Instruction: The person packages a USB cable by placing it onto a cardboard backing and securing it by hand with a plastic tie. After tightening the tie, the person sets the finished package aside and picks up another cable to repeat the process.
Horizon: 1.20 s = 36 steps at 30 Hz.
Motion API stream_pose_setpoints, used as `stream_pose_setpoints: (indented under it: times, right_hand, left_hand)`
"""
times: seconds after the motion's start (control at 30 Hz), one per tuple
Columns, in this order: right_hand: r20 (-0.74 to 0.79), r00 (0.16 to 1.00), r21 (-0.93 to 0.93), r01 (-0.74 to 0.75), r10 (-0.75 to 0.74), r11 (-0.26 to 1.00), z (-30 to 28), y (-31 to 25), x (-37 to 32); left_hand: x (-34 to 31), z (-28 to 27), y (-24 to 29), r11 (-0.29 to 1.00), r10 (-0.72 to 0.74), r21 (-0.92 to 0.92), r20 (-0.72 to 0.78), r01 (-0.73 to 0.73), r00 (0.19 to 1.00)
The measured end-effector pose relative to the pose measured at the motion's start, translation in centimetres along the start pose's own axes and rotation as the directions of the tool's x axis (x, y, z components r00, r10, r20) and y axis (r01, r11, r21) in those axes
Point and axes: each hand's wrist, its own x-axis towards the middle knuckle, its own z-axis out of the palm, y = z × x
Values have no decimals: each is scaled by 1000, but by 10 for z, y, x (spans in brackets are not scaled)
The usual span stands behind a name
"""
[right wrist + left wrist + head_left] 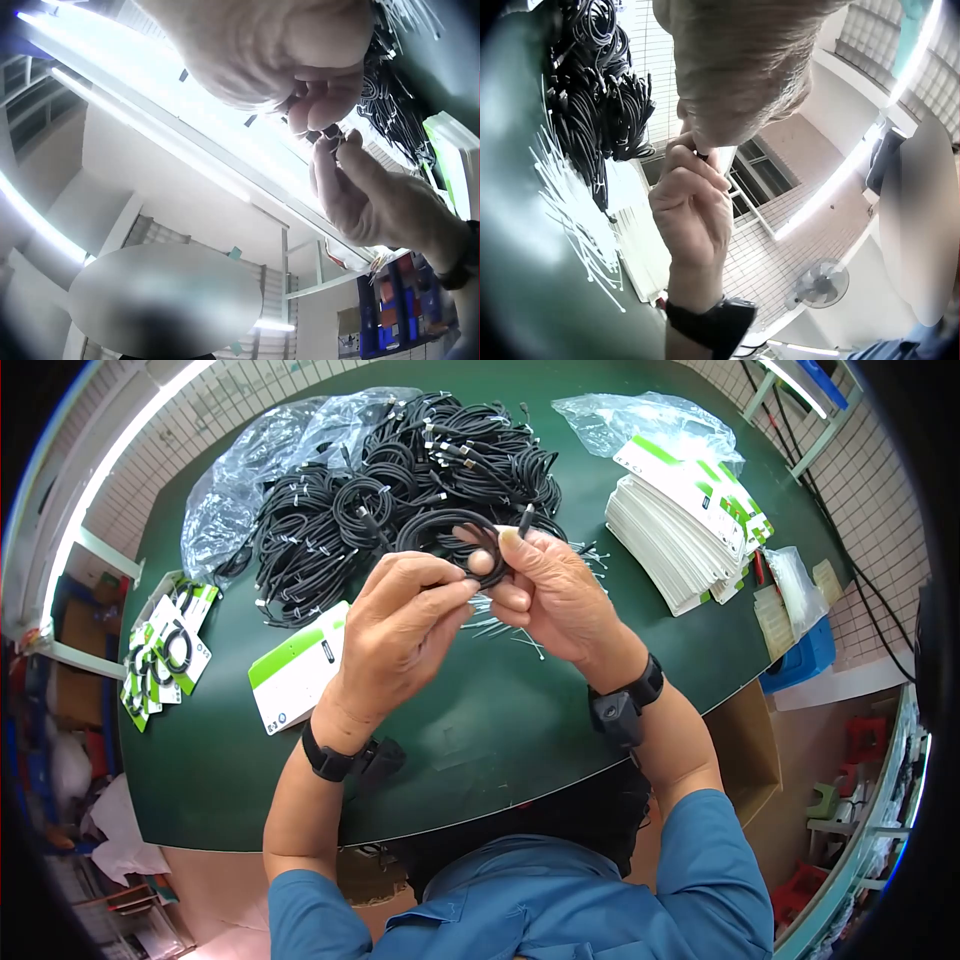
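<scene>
Above the table, both hands hold a coiled black cable (437, 520) in front of the cable pile. The left hand (398, 615) pinches the near side of the coil with thumb and fingertips. The right hand (562, 592) grips its right side, and a connector end (526, 518) sticks up above the thumb. A thin white tie (334, 139) shows between the fingertips in the right wrist view. In the left wrist view the left hand (739, 67) covers most of the coil. Loose white ties (505, 630) lie on the table just beyond the hands.
A big heap of coiled black cables (400, 480) spreads behind the hands, beside clear plastic bags (270, 450). Green-white cards (298, 672) lie left of centre. A tall card stack (665, 540) stands at right. Carded cables (165, 655) pile up at the left edge.
</scene>
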Motion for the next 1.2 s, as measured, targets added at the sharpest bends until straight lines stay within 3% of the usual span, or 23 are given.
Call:
stream_pose_setpoints:
  times: [0.03, 0.1, 0.17, 0.2, 0.23, 0.27, 0.3, 0.4, 0.43, 0.53, 0.57, 0.67, 0.83, 0.97, 1.03, 1.1, 1.2]
  right_hand:
    - [-37, 999, -20, 35, -35, 999, 3, -3, 0]
    - [-114, 987, -62, 103, -110, 993, 7, -8, -1]
    - [-111, 983, -78, 138, -146, 987, 3, -9, -1]
    - [-109, 979, -101, 160, -171, 982, 1, -8, 0]
    - [-105, 975, -125, 180, -194, 976, 0, -7, 1]
    - [-102, 975, -122, 184, -197, 975, 1, -6, 2]
    - [-114, 971, -142, 194, -210, 971, 2, -4, 2]
    - [-138, 963, -186, 204, -231, 961, 5, 2, 2]
    - [-121, 971, -221, 174, -204, 960, 7, 5, 1]
    - [-90, 986, -288, 110, -141, 951, 12, 15, 0]
    - [-73, 990, -357, 91, -125, 930, 14, 18, -1]
    - [-36, 996, -488, 50, -78, 872, 17, 24, -1]
    - [44, 996, -679, -31, 82, 734, 19, 12, -4]
    - [99, 960, -809, -74, 260, 583, 13, 3, -3]
    - [158, 911, -864, -59, 381, 501, 8, 1, -3]
    - [160, 905, -870, -60, 394, 490, 6, -2, -3]
    - [167, 895, -889, -45, 414, 456, 7, -7, -3]
  left_hand:
    - [0, -2, 0, 1000, 8, 5, 7, -9, 1000]
    - [-5, -3, 1, 986, -62, -158, -73, 50, 995]
    - [-6, -8, 2, 969, -94, -239, -99, 69, 991]
    - [-6, -14, 1, 917, -335, -196, 92, 347, 938]
    - [-8, -20, 0, 800, -553, -100, 258, 591, 792]
    - [-8, -24, -1, 626, -728, 36, 385, 779, 567]
    - [-8, -22, 0, 627, -728, 38, 382, 778, 569]
    - [-10, -5, -1, 506, -782, -328, 217, 798, 585]
    - [-11, -2, -2, 502, -785, -329, 217, 800, 581]
    - [-12, 2, -7, 459, -764, -621, 89, 636, 639]
    - [-12, 0, -5, 455, -770, -621, 86, 639, 633]
    - [-10, -10, 0, 161, -809, -668, 333, 726, 485]
    - [-13, -14, -9, 119, -767, -543, 481, 831, 424]
    - [-11, -14, -6, 139, -710, -325, 626, 936, 322]
    - [-13, -11, -6, 204, -664, -274, 667, 940, 338]
    - [-14, -10, -6, 232, -638, -245, 692, 941, 337]
    - [-10, -15, -5, 456, -606, -63, 708, 888, 362]
